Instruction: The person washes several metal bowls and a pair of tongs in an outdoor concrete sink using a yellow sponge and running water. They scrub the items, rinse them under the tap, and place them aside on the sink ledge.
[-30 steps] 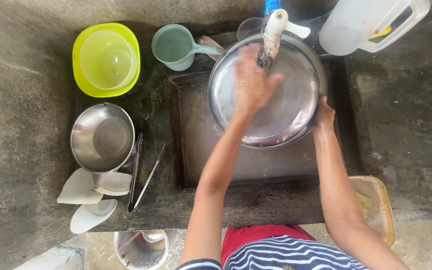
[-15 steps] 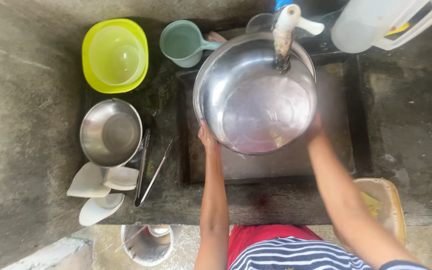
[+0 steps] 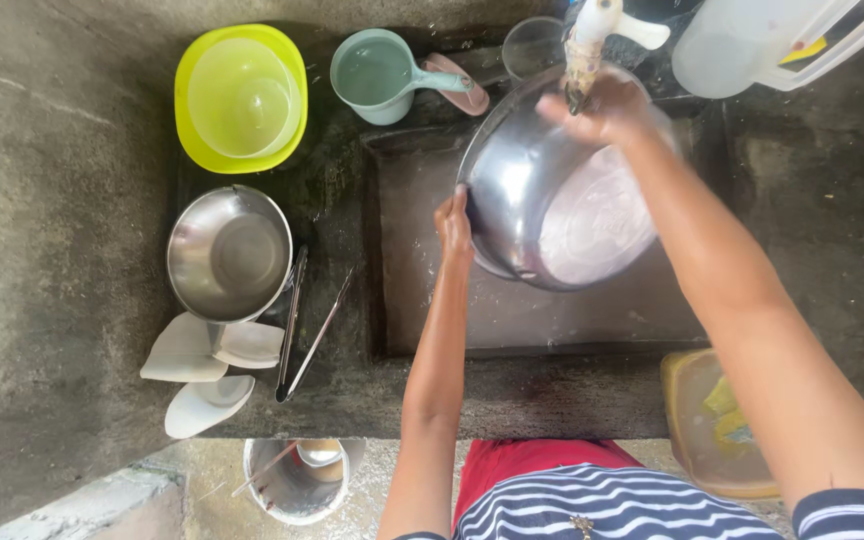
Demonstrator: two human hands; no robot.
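Rough concrete sink below: big steel basin tilted under the tap, left hand clamped on its near-left rim, right hand w/ fingers curled over the far rim, basin hanging btwn both grips.

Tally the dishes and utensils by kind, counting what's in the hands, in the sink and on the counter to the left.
Steel bowls: 2, one held over the sink, one on the counter
Yellow-green plastic bowls: 1 stack
Teal dippers: 1
White spoons: 3
Metal tongs: 1
Total: 8
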